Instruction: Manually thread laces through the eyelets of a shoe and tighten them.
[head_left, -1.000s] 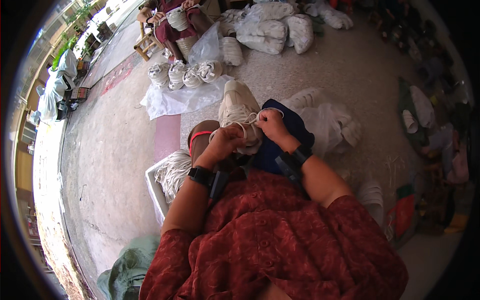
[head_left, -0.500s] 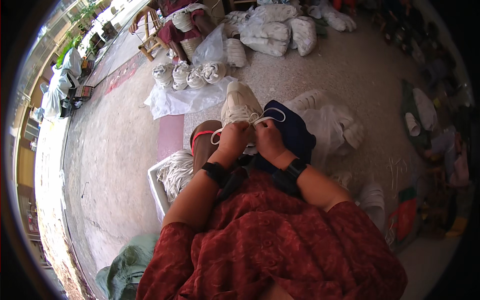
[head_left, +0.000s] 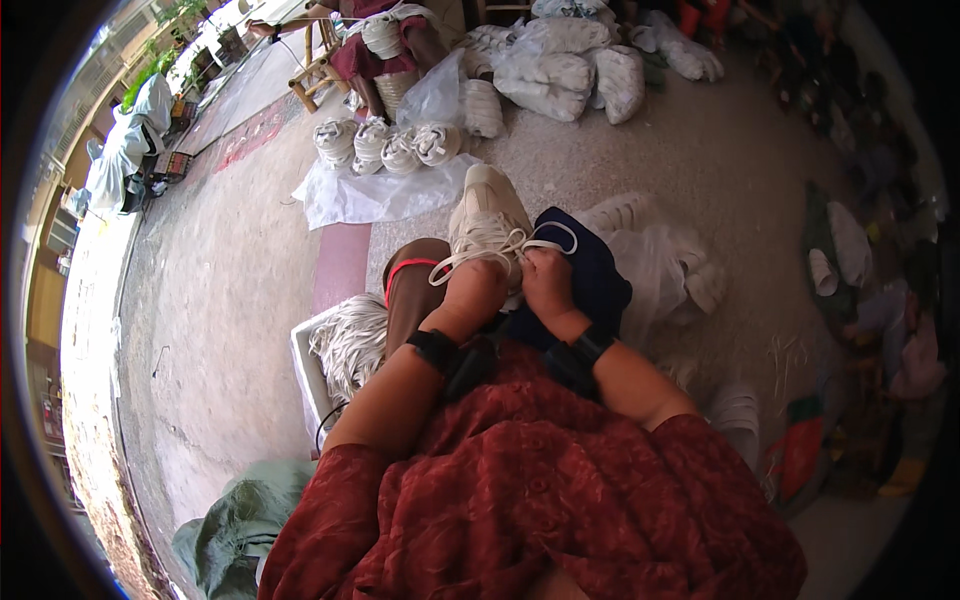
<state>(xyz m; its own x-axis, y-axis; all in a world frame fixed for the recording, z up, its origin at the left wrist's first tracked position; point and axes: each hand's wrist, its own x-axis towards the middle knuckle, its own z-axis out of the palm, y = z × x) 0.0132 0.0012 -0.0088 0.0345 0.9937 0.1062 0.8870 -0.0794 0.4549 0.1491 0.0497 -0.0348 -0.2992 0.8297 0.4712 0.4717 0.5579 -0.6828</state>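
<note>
A beige lace-up sneaker (head_left: 490, 205) rests on my lap, toe pointing away from me. Its pale shoelace (head_left: 508, 238) crosses the tongue and forms loops to both sides. My left hand (head_left: 477, 292) is closed at the near end of the lacing, with a lace loop running into it; its fingertips are mostly hidden. On the other side, my right hand (head_left: 548, 285) pinches the lace, and a loop of it curves over the dark blue cloth (head_left: 590, 265) on my right leg.
Left of my lap stands a white box (head_left: 305, 360) full of pale laces (head_left: 350, 345). Ahead, several shoe bundles (head_left: 400, 152) sit on plastic sheeting (head_left: 350, 200). Bagged shoes (head_left: 665, 260) lie to the right. Another person (head_left: 395, 50) sits farther ahead. Green sacking (head_left: 245, 520) lies lower left.
Both hands have drawn slightly toward me and a little apart, showing more of the laces. The view has shifted slightly, and the sneaker stays on my lap.
</note>
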